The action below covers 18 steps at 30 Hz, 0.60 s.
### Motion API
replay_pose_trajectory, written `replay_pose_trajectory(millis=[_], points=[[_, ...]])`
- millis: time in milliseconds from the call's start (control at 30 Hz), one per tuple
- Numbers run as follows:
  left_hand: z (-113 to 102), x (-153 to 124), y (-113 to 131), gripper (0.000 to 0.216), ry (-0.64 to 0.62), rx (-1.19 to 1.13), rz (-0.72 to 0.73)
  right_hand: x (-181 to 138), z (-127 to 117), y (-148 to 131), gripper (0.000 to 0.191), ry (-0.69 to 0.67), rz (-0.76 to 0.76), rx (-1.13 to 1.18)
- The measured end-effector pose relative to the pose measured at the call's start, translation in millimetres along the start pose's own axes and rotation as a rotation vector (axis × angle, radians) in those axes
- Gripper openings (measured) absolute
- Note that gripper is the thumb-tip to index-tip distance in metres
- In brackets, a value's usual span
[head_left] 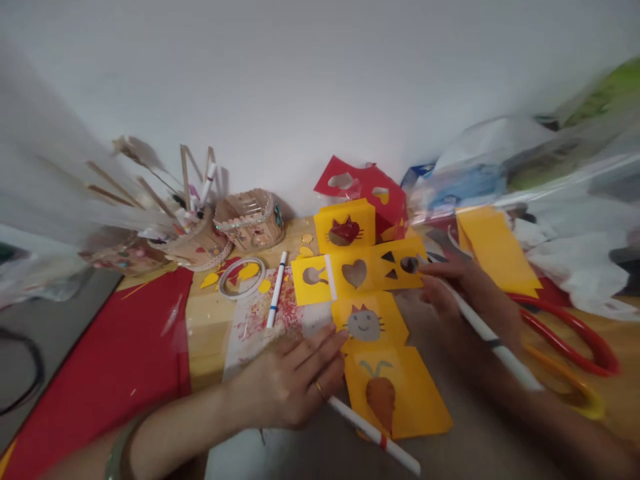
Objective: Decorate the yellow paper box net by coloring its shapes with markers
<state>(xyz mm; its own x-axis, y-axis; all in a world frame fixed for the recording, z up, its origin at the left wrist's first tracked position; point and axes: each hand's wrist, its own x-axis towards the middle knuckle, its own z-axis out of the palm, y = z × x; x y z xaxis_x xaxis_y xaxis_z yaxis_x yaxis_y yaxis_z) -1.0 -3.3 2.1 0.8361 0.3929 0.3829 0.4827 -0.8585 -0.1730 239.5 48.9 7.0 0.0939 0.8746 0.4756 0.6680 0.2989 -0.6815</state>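
A cross-shaped yellow paper cutout (393,313) lies before me, its panels bearing a heart, a smiling grey cat and an orange carrot, with cut openings in others. My left hand (295,377) presses its fingertips on the left edge by the cat. From under its bent fingers sticks out a white marker with a red band (363,425). My right hand (473,300), somewhat blurred, is closed round a white marker with a dark band (483,327). That marker's front end is near the right panel with triangles and a dark oval; its tip is not clear.
A blue-banded marker (277,290) and a tape roll (243,279) lie left of the cutout. Behind stand decorated baskets (250,217) and red paper (393,200). Red-handled scissors (575,327), yellow sheets (495,243) and plastic bags (585,247) are at right; red sheets (115,360) at left.
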Motion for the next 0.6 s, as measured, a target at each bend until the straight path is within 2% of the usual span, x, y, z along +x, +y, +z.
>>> replay_pose_trajectory(millis=[67,133,200,267,333,467,600], points=[[-0.8,-2.4,-1.1,0.020,0.109,-0.047,-0.071,2.6,0.0,0.4,0.015,0.097,-0.066,-0.056],[-3.1,-3.3,-4.6,0.020,0.248,-0.185,-0.261,5.2,-1.2,1.8,0.019,0.122,-0.096,-0.093],[-6.5,-1.3,-10.4,0.020,0.333,-0.371,-0.562,7.5,-3.1,4.0,0.023,0.079,-0.073,-0.134],[-8.8,3.2,-17.9,0.021,0.383,-0.568,-0.968,9.5,-4.6,6.7,0.026,0.029,-0.024,-0.156],[-8.1,8.4,-25.7,0.023,0.453,-0.788,-1.218,11.1,-4.9,10.1,0.028,-0.004,0.008,-0.144],[1.8,14.6,-37.0,0.027,0.447,-0.908,-1.259,14.0,-2.2,16.1,0.025,-0.050,0.026,-0.086],[9.3,19.2,-38.3,0.029,0.457,-1.018,-1.262,15.0,-3.1,13.0,0.015,-0.048,0.026,0.001]])
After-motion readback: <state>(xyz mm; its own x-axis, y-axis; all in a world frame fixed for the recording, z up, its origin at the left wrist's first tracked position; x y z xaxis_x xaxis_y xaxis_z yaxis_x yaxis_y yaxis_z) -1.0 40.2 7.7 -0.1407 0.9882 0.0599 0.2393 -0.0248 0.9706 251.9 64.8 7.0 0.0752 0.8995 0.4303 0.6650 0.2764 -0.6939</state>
